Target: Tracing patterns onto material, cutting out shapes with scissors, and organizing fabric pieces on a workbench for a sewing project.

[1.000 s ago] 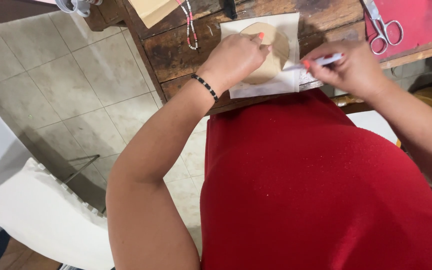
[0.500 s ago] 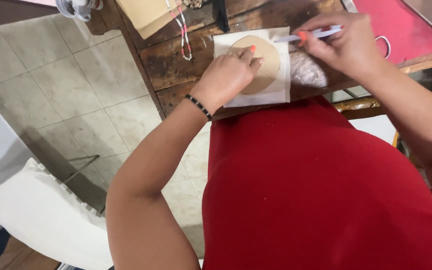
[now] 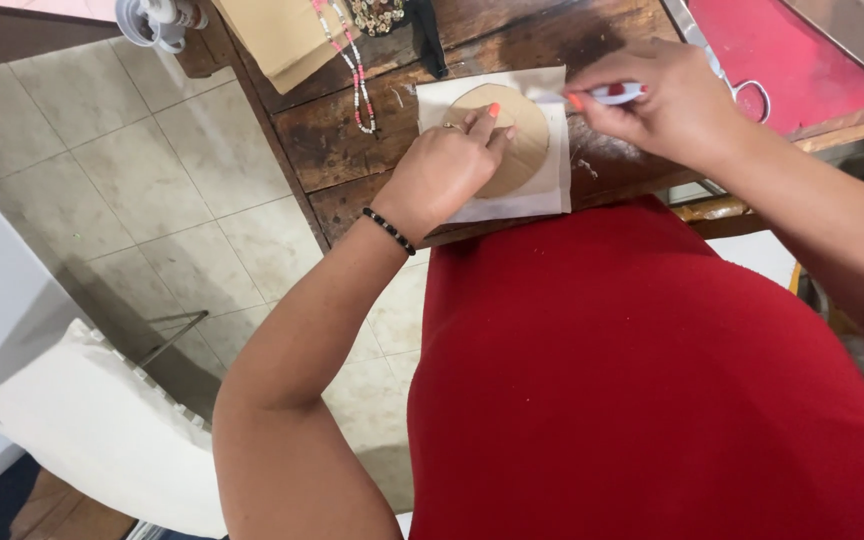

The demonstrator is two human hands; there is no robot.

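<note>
My left hand presses flat on a tan cardboard disc that lies on a white square sheet at the edge of a dark wooden table. A ring and a black bead bracelet are on that hand and wrist. My right hand grips a white pen with a red band, its tip touching the sheet at the disc's upper right rim.
A bead necklace and a brown cardboard piece lie at the table's back left. Scissors rest on a red surface to the right. Tiled floor lies left, with a white cushion below.
My right hand with the pen has gone from the sheet's lower right side up to the disc's upper right rim. My left hand stays pressed on the disc. The view has shifted slightly.
</note>
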